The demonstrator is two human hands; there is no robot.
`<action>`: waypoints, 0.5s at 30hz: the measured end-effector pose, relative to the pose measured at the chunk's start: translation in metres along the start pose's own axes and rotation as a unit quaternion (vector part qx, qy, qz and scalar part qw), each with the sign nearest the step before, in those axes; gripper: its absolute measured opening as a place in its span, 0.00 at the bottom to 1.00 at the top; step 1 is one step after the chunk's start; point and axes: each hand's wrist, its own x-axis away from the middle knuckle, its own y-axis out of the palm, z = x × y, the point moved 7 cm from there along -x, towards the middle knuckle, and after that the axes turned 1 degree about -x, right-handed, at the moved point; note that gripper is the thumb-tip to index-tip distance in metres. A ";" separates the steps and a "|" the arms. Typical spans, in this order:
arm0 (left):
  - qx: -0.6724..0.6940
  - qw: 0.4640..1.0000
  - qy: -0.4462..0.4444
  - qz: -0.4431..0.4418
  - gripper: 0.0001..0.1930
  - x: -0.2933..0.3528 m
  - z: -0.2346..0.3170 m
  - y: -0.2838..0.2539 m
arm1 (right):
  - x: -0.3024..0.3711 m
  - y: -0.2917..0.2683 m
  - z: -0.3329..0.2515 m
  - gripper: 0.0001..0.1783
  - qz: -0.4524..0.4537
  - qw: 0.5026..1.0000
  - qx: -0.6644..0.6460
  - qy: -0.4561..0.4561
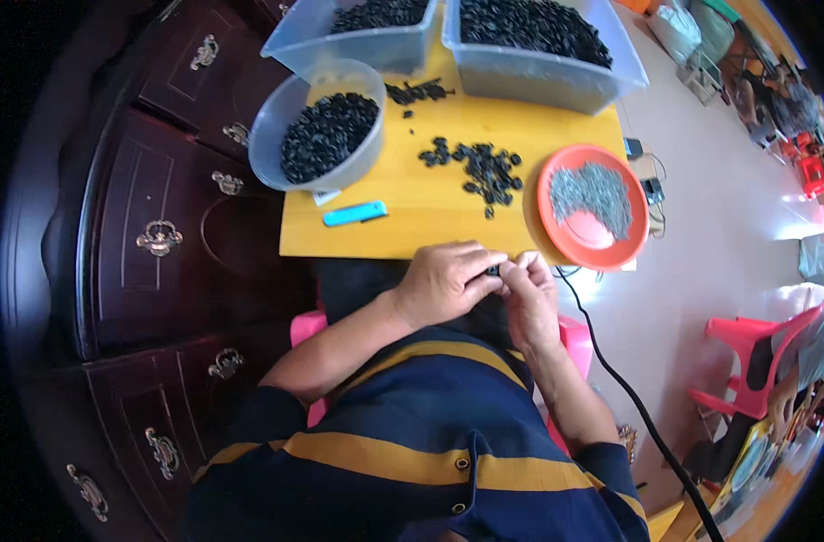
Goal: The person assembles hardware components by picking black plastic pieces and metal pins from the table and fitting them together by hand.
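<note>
My left hand (448, 282) pinches a small black part (493, 269) between thumb and fingers, just off the table's near edge. Against the right side of that part, the fingertips of my right hand (529, 298) are pressed together; whatever they hold is hidden. Beyond my hands, a loose pile of small round black parts (491, 172) lies on the yellow table (412, 237). An orange-red plate (549, 228) to the right carries many small grey metal pieces (592, 194), too fine to name.
A round translucent tub (265, 149) of black parts stands at the left, near a blue-handled tool (353, 214). Two plastic bins (543, 77) (358, 56) fill the back. Dark drawers (150, 226) flank my left. A black cable (610, 361) and a person on a pink chair (746, 339) are rightward.
</note>
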 end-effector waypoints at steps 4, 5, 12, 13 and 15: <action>0.002 0.998 -0.054 -0.045 0.14 -0.012 -0.013 -0.021 | -0.019 0.021 0.001 0.09 -0.011 0.999 0.021 -0.024; 0.008 0.995 -0.079 -0.063 0.15 -0.015 -0.018 -0.025 | -0.023 0.026 0.003 0.09 -0.006 0.999 0.034 -0.017; -0.079 0.996 -0.045 -0.020 0.14 -0.027 -0.041 -0.045 | -0.053 0.049 0.008 0.11 -0.010 1.000 0.020 -0.008; -0.096 0.995 -0.033 -0.013 0.13 -0.030 -0.041 -0.047 | -0.057 0.051 0.005 0.11 0.001 0.999 0.028 -0.015; -0.115 0.993 -0.001 -0.002 0.13 -0.036 -0.044 -0.050 | -0.063 0.059 -0.001 0.11 0.011 0.999 0.035 -0.026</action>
